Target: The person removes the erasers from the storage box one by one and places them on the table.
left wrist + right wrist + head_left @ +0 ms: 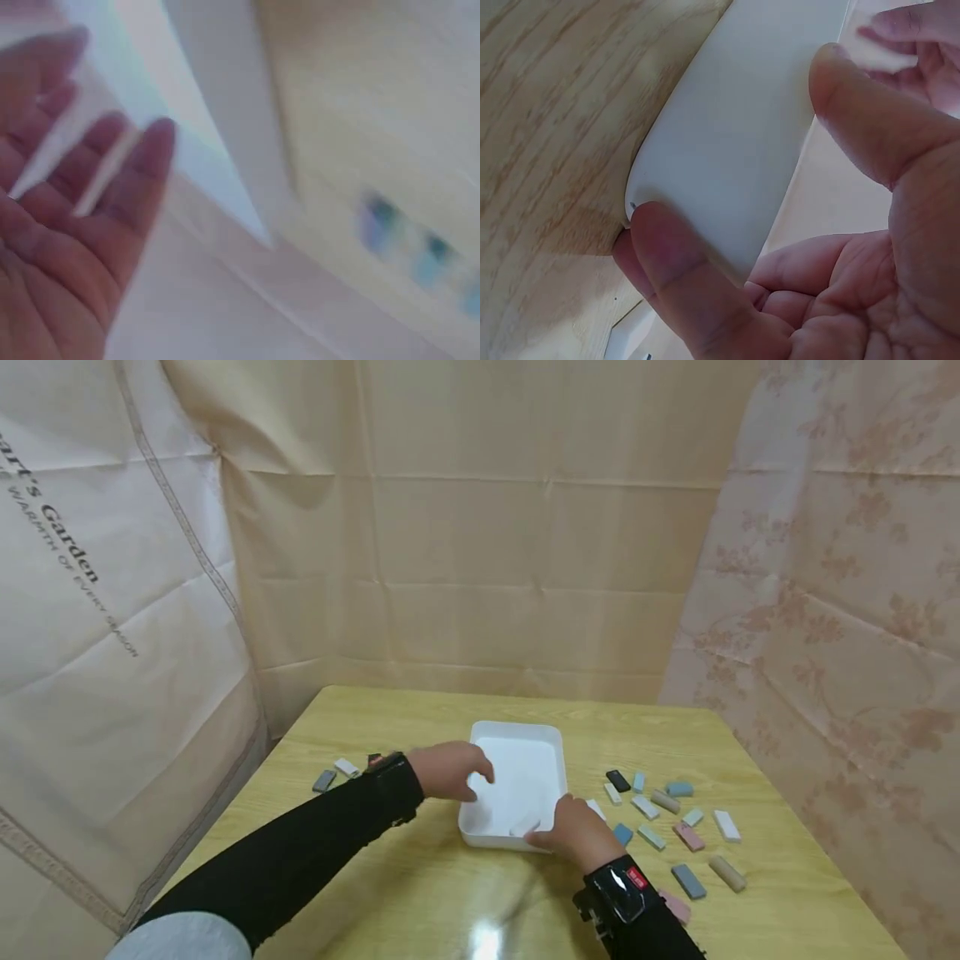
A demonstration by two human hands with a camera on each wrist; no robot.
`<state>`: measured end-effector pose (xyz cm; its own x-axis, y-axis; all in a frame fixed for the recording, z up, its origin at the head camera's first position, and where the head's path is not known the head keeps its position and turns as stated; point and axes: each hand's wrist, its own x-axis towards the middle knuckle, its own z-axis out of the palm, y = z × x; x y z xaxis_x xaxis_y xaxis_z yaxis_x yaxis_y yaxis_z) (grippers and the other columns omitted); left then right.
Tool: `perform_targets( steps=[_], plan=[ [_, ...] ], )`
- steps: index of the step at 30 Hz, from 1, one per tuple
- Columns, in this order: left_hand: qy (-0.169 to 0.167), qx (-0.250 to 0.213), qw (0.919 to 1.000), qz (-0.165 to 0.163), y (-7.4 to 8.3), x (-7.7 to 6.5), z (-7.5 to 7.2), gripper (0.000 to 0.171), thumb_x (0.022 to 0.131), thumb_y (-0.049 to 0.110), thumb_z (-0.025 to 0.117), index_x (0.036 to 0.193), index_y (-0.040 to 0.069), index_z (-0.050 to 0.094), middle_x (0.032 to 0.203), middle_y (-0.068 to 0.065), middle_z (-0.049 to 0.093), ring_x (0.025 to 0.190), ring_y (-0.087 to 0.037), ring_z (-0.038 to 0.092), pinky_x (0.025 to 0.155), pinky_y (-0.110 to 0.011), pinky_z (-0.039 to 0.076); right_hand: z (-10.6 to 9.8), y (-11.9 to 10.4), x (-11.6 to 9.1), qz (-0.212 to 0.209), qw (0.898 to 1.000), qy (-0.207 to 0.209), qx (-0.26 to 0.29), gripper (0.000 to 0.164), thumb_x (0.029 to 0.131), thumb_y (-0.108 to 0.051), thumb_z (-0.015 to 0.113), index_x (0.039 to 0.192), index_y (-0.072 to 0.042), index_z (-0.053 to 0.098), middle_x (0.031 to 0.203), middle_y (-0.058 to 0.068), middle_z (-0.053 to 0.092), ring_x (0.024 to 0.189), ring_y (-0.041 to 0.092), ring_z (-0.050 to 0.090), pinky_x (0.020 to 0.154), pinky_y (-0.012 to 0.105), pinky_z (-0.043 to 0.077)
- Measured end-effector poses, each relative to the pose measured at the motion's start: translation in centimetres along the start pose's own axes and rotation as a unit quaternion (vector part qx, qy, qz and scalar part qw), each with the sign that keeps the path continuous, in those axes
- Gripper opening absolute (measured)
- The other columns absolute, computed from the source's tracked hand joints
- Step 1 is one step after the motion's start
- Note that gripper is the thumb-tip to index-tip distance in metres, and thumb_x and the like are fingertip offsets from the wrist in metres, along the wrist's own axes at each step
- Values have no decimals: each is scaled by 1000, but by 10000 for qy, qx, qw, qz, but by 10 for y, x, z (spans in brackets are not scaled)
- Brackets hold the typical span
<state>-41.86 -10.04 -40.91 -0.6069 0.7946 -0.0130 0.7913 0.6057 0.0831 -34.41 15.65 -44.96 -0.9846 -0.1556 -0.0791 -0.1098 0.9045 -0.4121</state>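
Observation:
A shallow white plastic tray (pixel 522 764) sits mid-table, with a small white block (pixel 525 825) inside near its front wall. My right hand (pixel 579 832) grips the tray's near right corner. In the right wrist view, its thumb lies along the rim and its fingertips (pixel 664 236) wrap the outer corner. Over the tray's left side hovers my left hand (pixel 448 770), fingers loosely bent and nothing held. In the left wrist view, that hand (pixel 67 225) appears spread beside the blurred tray wall (pixel 225 112).
To the right of the tray lie several scattered small blocks (pixel 688 837) in white, blue, green, pink and black, plus tan cylinders (pixel 727 873). On the left are a grey block (pixel 324 781) and a white block (pixel 347 767). Cloth hangings (pixel 465 527) stand behind the table.

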Motion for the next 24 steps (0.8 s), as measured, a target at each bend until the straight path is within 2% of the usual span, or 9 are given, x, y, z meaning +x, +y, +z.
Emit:
perform_targets(
  steps=[3, 5, 7, 10, 14, 17, 21, 23, 24],
  plan=[
    [-531, 161, 9968, 581, 33, 30, 12, 53, 86, 12, 87, 136, 21, 72, 128, 0, 71, 114, -13, 67, 99, -25, 53, 0, 1, 0, -29, 9999, -20, 159, 63, 81, -44, 90, 103, 9, 65, 95, 17, 67, 82, 25, 60, 77, 45, 52],
    [-819, 441, 9916, 896, 46, 46, 20, 61, 86, 10, 86, 142, 27, 68, 133, 1, 68, 115, -10, 66, 96, -21, 52, -1, 1, 0, -40, 9996, -55, 258, 60, 81, -43, 90, 102, 7, 65, 94, 14, 66, 80, 24, 58, 74, 42, 50],
    [-1053, 616, 9860, 1138, 53, 59, 26, 63, 88, 6, 82, 144, 29, 67, 136, 1, 66, 117, -9, 66, 97, -18, 51, -2, 1, -1, -80, 9994, -49, 340, 56, 81, -40, 91, 100, 6, 66, 92, 12, 63, 79, 24, 56, 72, 40, 47],
    [-1263, 554, 9777, 1581, 55, 73, 29, 51, 92, 1, 76, 138, 24, 72, 139, -1, 67, 124, -10, 66, 103, -17, 49, -4, 1, -1, -135, 9992, -35, 382, 51, 81, -38, 91, 96, 5, 68, 90, 10, 61, 76, 23, 54, 69, 37, 44],
    [-1157, 117, 9743, 1929, 54, 85, 33, 27, 96, 2, 70, 114, 19, 82, 134, 1, 71, 121, -6, 66, 103, -13, 47, -8, 1, 0, -158, 9991, 52, 378, 50, 79, -37, 93, 95, 4, 69, 91, 10, 63, 76, 23, 56, 68, 37, 46],
    [-959, -74, 9737, 2063, 51, 88, 35, 20, 99, 6, 67, 102, 18, 83, 125, 5, 74, 110, -1, 65, 97, -10, 46, -10, 0, 0, -233, 9989, 127, 399, 50, 79, -37, 93, 94, 4, 70, 93, 11, 65, 77, 23, 58, 68, 38, 48],
    [-825, 224, 9730, 2144, 45, 91, 39, 20, 100, 7, 64, 95, 16, 82, 111, 4, 75, 97, -3, 64, 89, -13, 48, -10, 1, 2, -292, 9988, 216, 324, 52, 79, -40, 93, 93, 4, 68, 91, 10, 63, 75, 23, 56, 66, 37, 46],
    [-811, 418, 9739, 2078, 42, 89, 42, 19, 98, 7, 66, 94, 15, 82, 108, 2, 75, 96, -6, 67, 89, -15, 50, -8, 3, 3, -257, 9990, 216, 299, 55, 80, -41, 93, 94, 5, 66, 91, 11, 61, 75, 24, 56, 66, 37, 45],
    [-801, 620, 9714, 2146, 40, 87, 43, 18, 97, 7, 67, 92, 15, 82, 107, 1, 75, 97, -8, 68, 89, -16, 51, -7, 4, 2, -241, 9991, 226, 261, 58, 80, -42, 92, 97, 7, 65, 92, 13, 62, 76, 24, 56, 66, 38, 46]
  ],
)
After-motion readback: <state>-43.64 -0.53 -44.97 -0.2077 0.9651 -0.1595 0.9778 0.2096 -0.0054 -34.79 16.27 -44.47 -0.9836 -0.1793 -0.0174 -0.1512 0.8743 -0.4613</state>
